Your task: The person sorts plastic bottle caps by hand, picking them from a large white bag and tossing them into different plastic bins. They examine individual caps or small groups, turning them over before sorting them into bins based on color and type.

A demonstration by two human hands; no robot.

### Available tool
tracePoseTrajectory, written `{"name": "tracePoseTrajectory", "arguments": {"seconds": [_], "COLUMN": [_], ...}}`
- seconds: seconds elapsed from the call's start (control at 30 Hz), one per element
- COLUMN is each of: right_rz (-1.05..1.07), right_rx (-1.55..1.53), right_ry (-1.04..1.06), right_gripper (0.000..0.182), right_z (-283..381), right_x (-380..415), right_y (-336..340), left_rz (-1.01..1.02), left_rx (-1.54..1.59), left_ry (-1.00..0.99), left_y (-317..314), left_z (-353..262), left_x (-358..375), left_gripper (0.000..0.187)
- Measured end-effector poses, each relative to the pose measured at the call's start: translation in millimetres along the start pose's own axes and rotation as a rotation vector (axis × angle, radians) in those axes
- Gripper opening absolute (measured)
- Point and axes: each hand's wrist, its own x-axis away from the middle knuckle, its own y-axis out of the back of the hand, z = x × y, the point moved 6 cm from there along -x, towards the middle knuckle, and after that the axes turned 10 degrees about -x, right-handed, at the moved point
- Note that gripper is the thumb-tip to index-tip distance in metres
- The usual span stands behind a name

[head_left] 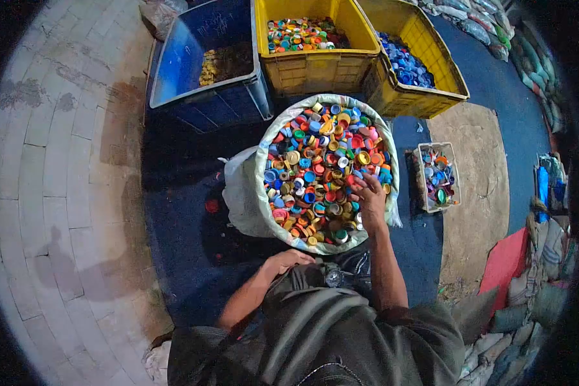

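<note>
A large white sack (262, 186) with its edge rolled down stands in front of me, full of mixed coloured plastic bottle caps (315, 174). My right hand (370, 202) reaches over the right side of the sack. Its fingers are apart and bent a little, with the tips at the caps; no cap shows clearly gripped. Near my lap, just outside the sack's near rim, my left hand (289, 260) rests with its fingers stretched out and nothing visible in it.
Behind the sack stand a blue crate (206, 90) with some yellow caps, a yellow crate (315, 67) of mixed caps and another yellow crate (405, 100) of blue caps. A small white basket (445, 207) holds caps at right. Filled sacks (531, 71) line the right side.
</note>
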Motion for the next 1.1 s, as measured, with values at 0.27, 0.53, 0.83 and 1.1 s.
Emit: {"name": "tracePoseTrajectory", "arguments": {"seconds": [0.27,0.53,0.83,1.1], "right_rz": [-0.005,-0.072,-0.217,-0.224], "right_rx": [-0.038,-0.060,0.108,0.415], "right_ry": [-0.008,0.098,0.212,0.389], "right_gripper": [0.048,0.044,0.041,0.034], "right_z": [-2.2,18.0,29.9,11.3], "right_x": [13.3,13.9,18.7,11.1], "right_y": [-4.4,16.8,50.6,47.4], "left_rz": [-0.239,-1.151,-2.049,-1.456], "left_rx": [-0.530,-0.202,-0.270,-1.013], "left_ry": [-0.051,0.028,-0.705,-0.858], "left_y": [23.1,147.4,162.5,58.4], "left_z": [-9.6,20.4,-65.4,-204.4], "left_x": [0.9,55.6,129.6,85.7], "left_gripper": [0.040,0.025,0.026,0.041]}}
